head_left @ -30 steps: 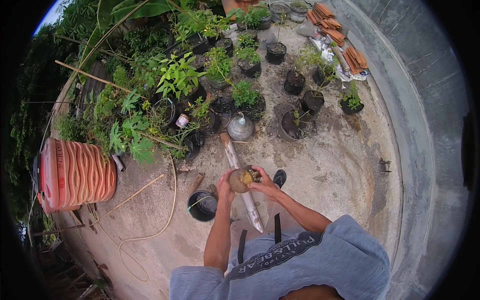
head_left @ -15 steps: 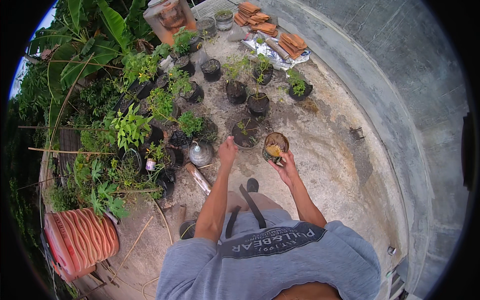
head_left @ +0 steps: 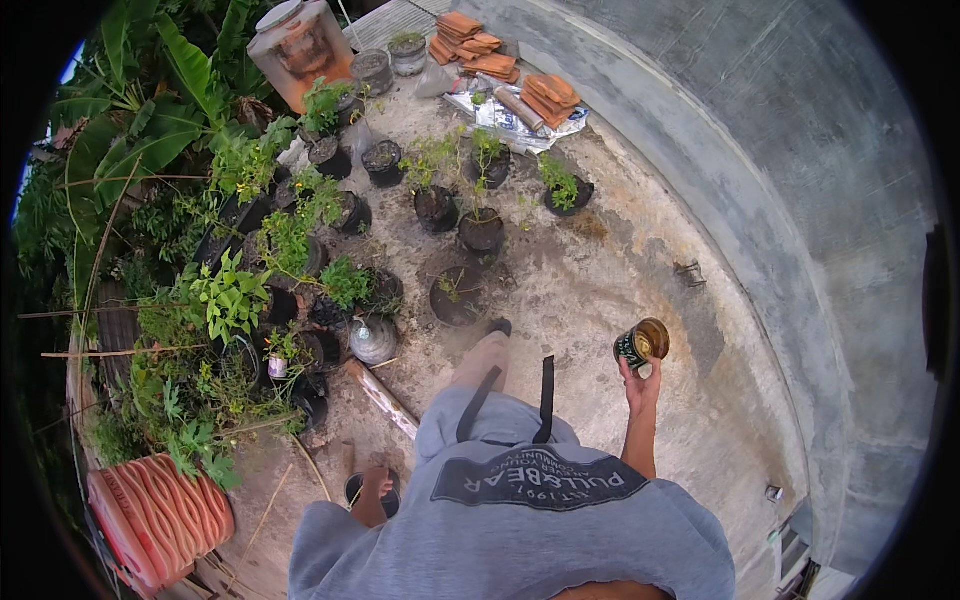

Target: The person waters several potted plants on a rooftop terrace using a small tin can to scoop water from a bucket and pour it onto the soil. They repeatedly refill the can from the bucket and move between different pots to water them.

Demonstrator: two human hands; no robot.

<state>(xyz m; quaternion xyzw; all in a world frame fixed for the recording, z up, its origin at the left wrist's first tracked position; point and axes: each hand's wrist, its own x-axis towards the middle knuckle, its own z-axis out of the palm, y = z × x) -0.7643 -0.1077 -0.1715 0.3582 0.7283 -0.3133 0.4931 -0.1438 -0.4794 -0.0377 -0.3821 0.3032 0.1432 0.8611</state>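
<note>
My right hand (head_left: 641, 378) grips a round tin can (head_left: 643, 343) from below and one side, out to the right above the concrete. The can has a dark green patterned outside and a golden-brown inside; its open mouth tilts toward the right. At my left side, low by the shorts, hangs my left hand (head_left: 376, 486), fingers curled, with no object visible in them. Behind it lies a dark round shape (head_left: 355, 486), partly hidden. Ahead of my foot, a wide pot of soil (head_left: 457, 297) holds a small thin plant.
Several black plant pots (head_left: 481, 233) stand ahead. A round plastic bottle (head_left: 374, 340) and a pale pole (head_left: 382, 398) lie to the left. A red ribbed container (head_left: 160, 520) is at lower left, stacked roof tiles (head_left: 548, 99) far ahead. A grey wall (head_left: 790, 200) curves along the right.
My right hand has carried the can to the right, away from the wide pot. My left hand has dropped back from beside that pot to my left side. One leg is now forward.
</note>
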